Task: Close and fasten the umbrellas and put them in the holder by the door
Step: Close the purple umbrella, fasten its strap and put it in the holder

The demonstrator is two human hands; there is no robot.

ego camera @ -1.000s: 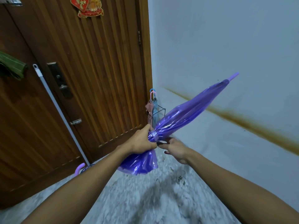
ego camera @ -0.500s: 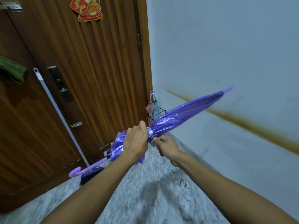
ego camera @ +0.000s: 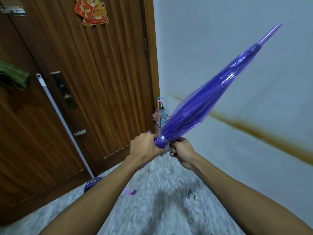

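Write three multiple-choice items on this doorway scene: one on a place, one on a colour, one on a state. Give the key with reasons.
1. Where is the wire umbrella holder?
A. in the corner between door and wall
B. hung on the door handle
C. behind the person

2. What colour is the held umbrella?
A. green
B. purple
C. red

3. What state is that umbrella in?
A. fully open
B. lying on the floor
C. folded, canopy gathered

Key:
1 A: it stands where the wooden door meets the white wall.
2 B: its canopy is translucent purple.
3 C: the left hand and right hand grip the bunched canopy.
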